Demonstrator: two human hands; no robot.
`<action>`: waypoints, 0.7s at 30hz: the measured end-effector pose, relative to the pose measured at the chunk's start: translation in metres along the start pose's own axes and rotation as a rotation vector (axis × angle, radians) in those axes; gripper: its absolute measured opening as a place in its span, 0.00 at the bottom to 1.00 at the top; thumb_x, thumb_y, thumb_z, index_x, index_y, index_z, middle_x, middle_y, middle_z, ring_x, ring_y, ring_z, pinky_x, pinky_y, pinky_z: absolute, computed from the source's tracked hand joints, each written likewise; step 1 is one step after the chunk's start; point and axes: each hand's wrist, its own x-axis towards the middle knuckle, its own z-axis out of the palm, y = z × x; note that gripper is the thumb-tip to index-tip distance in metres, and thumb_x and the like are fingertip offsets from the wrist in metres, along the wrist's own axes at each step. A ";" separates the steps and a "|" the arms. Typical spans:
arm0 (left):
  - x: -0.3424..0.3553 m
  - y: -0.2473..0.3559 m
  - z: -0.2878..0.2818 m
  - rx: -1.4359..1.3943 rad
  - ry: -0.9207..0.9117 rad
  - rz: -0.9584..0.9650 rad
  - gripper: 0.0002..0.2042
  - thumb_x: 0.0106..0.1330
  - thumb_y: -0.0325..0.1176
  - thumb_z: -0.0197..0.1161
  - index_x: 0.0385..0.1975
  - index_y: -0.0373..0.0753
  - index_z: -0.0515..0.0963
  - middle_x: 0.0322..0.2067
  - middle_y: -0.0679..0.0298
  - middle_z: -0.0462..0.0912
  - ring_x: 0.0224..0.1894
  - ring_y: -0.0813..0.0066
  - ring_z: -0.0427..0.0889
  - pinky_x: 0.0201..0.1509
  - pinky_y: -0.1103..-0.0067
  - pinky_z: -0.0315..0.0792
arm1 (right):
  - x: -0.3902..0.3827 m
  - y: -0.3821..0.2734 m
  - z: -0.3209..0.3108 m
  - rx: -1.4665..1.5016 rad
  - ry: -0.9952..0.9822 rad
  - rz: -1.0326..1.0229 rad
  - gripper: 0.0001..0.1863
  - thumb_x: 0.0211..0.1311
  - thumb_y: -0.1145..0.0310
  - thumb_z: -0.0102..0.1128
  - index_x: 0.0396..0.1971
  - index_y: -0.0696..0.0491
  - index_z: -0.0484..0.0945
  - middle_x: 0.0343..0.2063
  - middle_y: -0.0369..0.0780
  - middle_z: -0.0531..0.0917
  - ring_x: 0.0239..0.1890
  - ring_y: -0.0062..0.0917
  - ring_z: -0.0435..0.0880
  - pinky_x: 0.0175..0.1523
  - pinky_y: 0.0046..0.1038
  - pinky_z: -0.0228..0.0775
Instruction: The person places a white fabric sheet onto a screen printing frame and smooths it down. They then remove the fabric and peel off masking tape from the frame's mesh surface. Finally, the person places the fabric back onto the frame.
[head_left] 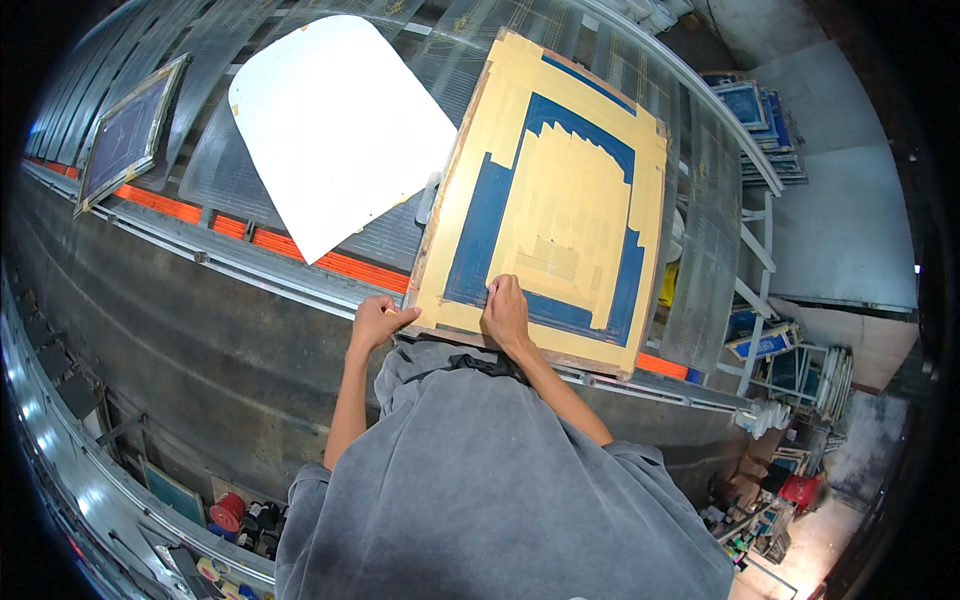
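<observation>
A large screen frame (470, 200) lies on the metal rack table, its blue mesh largely covered in cream-yellow tape around an inner taped shape. My left hand (380, 320) is at the frame's lower-left corner, fingers closed on a small yellowish piece, likely tape, too small to be sure. My right hand (506, 312) rests over the inner taped area's lower-left edge, thumb and fingertips pinched; whether tape is between them I cannot make out. Left of the frame lies a white board (325, 125) with rounded corners and a straight lower point.
A smaller screen (125, 135) lies at the rack's left over orange strips (160, 204). A curved metal rail (700, 85) borders the right. Stacked screens (760, 120), leaning frames and a red container (800, 490) stand beyond. Buckets (228, 510) sit low at left.
</observation>
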 end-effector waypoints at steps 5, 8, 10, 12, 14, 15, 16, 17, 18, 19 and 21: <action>-0.002 0.001 0.001 -0.018 0.008 0.006 0.28 0.49 0.52 0.80 0.13 0.39 0.69 0.15 0.66 0.74 0.20 0.78 0.70 0.26 0.75 0.66 | 0.003 0.005 -0.002 -0.029 -0.028 -0.024 0.06 0.64 0.80 0.51 0.39 0.62 0.67 0.36 0.53 0.74 0.38 0.52 0.78 0.43 0.49 0.71; -0.003 0.007 -0.001 -0.011 -0.005 -0.001 0.27 0.50 0.50 0.80 0.14 0.40 0.68 0.15 0.69 0.72 0.21 0.81 0.68 0.26 0.76 0.64 | 0.004 0.006 -0.002 -0.039 -0.049 -0.008 0.06 0.64 0.80 0.51 0.40 0.61 0.67 0.36 0.54 0.74 0.37 0.53 0.78 0.42 0.49 0.71; -0.003 0.007 -0.001 -0.010 -0.009 -0.007 0.27 0.50 0.50 0.80 0.14 0.40 0.68 0.15 0.69 0.72 0.21 0.81 0.68 0.25 0.76 0.64 | 0.005 0.008 -0.001 -0.043 -0.011 -0.034 0.04 0.68 0.77 0.51 0.39 0.60 0.68 0.35 0.53 0.75 0.36 0.53 0.78 0.41 0.49 0.70; -0.002 0.006 -0.002 0.011 -0.005 -0.007 0.28 0.49 0.52 0.80 0.13 0.39 0.69 0.15 0.66 0.74 0.20 0.79 0.70 0.26 0.75 0.66 | 0.005 0.007 -0.002 -0.022 -0.007 -0.022 0.04 0.70 0.76 0.51 0.39 0.60 0.69 0.36 0.52 0.76 0.37 0.52 0.78 0.41 0.48 0.71; -0.002 0.005 -0.002 0.015 -0.005 -0.005 0.28 0.48 0.54 0.80 0.13 0.39 0.69 0.14 0.65 0.75 0.20 0.77 0.71 0.26 0.74 0.67 | 0.006 0.007 -0.006 0.025 -0.036 0.027 0.04 0.69 0.75 0.52 0.39 0.60 0.71 0.38 0.51 0.76 0.39 0.52 0.79 0.43 0.48 0.72; -0.001 0.005 -0.002 0.010 -0.006 -0.002 0.28 0.48 0.54 0.80 0.13 0.39 0.69 0.14 0.65 0.75 0.20 0.77 0.71 0.26 0.74 0.67 | 0.005 0.007 -0.009 0.075 -0.038 0.032 0.05 0.70 0.74 0.53 0.39 0.60 0.72 0.38 0.51 0.77 0.40 0.51 0.79 0.43 0.46 0.72; -0.001 0.005 -0.003 0.004 -0.008 0.002 0.28 0.48 0.54 0.80 0.13 0.39 0.69 0.14 0.65 0.75 0.20 0.77 0.71 0.26 0.74 0.67 | 0.002 0.008 -0.012 0.124 -0.041 0.038 0.06 0.70 0.72 0.54 0.39 0.59 0.73 0.39 0.50 0.77 0.40 0.50 0.80 0.44 0.45 0.73; -0.001 0.006 -0.003 -0.003 -0.017 -0.006 0.28 0.48 0.53 0.80 0.13 0.39 0.69 0.14 0.65 0.75 0.20 0.77 0.71 0.26 0.74 0.67 | -0.001 0.009 -0.015 0.174 -0.043 0.044 0.07 0.71 0.70 0.55 0.40 0.59 0.74 0.40 0.49 0.78 0.40 0.48 0.80 0.45 0.44 0.73; -0.001 0.005 -0.002 -0.011 -0.023 -0.015 0.28 0.48 0.53 0.80 0.12 0.39 0.69 0.14 0.65 0.75 0.20 0.77 0.70 0.26 0.74 0.67 | -0.003 0.007 -0.018 0.182 -0.016 0.049 0.08 0.70 0.69 0.57 0.40 0.59 0.74 0.41 0.49 0.78 0.41 0.47 0.80 0.46 0.43 0.73; 0.000 0.003 -0.002 -0.018 -0.029 -0.024 0.28 0.48 0.53 0.81 0.12 0.39 0.69 0.14 0.65 0.74 0.19 0.77 0.70 0.26 0.74 0.67 | -0.005 0.004 -0.022 0.191 0.010 0.054 0.09 0.70 0.68 0.58 0.41 0.59 0.75 0.41 0.49 0.79 0.42 0.46 0.81 0.47 0.41 0.73; 0.001 0.003 -0.002 -0.014 -0.026 -0.005 0.28 0.48 0.53 0.81 0.12 0.39 0.68 0.14 0.66 0.74 0.19 0.78 0.70 0.25 0.74 0.67 | -0.003 0.000 -0.029 0.175 0.110 0.058 0.18 0.65 0.63 0.67 0.48 0.57 0.77 0.46 0.49 0.79 0.50 0.44 0.79 0.56 0.40 0.71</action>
